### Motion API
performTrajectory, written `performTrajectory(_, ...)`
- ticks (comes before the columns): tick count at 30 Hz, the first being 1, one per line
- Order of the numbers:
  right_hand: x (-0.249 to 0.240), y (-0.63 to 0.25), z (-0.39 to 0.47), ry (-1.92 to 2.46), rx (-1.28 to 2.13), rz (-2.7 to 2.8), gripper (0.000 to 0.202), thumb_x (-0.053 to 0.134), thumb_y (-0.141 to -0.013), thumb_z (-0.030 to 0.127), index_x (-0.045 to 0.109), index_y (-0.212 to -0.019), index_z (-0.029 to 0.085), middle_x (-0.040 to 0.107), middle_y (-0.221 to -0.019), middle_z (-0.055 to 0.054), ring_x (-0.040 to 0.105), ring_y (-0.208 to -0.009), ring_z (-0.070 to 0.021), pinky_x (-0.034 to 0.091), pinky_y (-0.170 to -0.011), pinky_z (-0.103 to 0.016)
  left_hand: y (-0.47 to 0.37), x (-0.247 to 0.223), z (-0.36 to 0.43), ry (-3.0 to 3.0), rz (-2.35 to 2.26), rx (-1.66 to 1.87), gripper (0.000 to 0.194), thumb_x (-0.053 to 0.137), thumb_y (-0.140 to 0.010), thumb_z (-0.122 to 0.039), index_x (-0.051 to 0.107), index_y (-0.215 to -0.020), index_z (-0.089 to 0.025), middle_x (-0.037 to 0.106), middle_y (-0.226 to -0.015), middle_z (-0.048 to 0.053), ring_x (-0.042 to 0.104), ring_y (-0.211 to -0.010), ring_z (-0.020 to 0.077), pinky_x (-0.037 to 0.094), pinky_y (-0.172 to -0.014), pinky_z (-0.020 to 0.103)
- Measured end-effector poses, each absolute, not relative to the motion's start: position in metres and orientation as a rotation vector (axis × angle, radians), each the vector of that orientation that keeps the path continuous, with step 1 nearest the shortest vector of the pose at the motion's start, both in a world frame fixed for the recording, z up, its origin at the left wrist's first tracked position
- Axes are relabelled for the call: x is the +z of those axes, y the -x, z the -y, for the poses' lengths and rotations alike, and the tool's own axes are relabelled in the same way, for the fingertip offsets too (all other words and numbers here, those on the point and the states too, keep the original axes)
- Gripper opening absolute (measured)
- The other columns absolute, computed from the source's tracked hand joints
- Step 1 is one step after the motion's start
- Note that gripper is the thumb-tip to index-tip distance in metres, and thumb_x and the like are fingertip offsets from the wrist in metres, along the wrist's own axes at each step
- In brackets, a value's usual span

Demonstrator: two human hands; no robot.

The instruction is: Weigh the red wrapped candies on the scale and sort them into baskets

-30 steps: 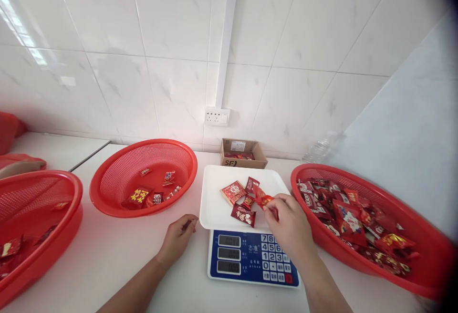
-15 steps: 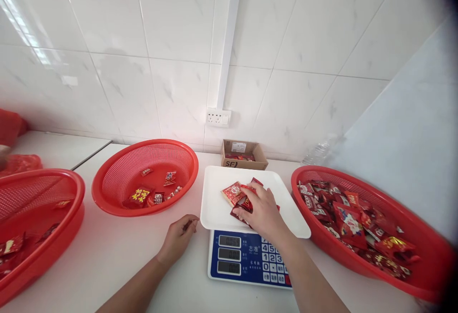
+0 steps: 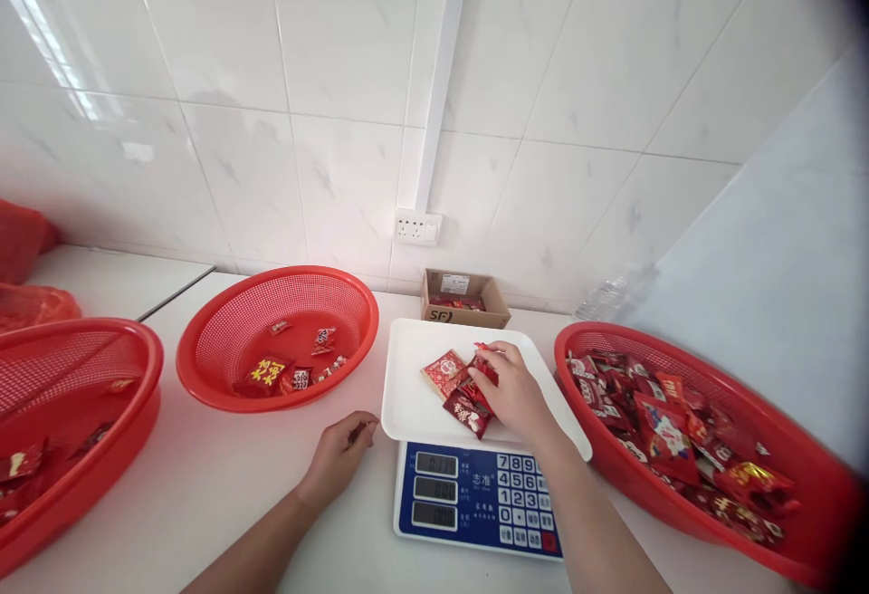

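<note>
On white scale tray (image 3: pixel 414 395), right hand (image 3: pixel 516 390) touching four red packets (image 3: pixel 462 386)

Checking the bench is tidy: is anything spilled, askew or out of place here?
Nothing stands out. The red packets lie on the white scale tray under the right hand; the rest sit inside the red baskets. The left hand rests on the counter.

A cardboard box (image 3: pixel 465 297) sits by the tiled wall under a socket (image 3: pixel 418 228), with a clear bottle (image 3: pixel 606 291) lying off right.
</note>
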State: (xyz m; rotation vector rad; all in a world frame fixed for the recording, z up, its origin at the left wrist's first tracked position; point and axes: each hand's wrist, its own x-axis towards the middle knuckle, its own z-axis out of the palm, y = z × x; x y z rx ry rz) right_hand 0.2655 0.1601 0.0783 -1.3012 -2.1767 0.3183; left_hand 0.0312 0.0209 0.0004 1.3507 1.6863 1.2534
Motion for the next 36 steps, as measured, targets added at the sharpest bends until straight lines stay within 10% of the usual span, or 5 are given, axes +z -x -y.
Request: performTrajectory(36,0.071,-0.34,-0.073,1.448,0.629,1.4,0.046,0.061,-0.074,0.054,0.065,-0.105,0.021,0.067,-0.08,-0.005,0.063,-0.075,-0.0215,0.052,-0.073,-0.038,-0.032,0.001,-0.021,-1.362,-1.733,1.202,0.025,0.048,-0.08,-0.038,0.064,-0.084,-0.02,0.062,-0.068,-0.001,0.058,-0.066,0.0151,0.047,-0.065,0.026)
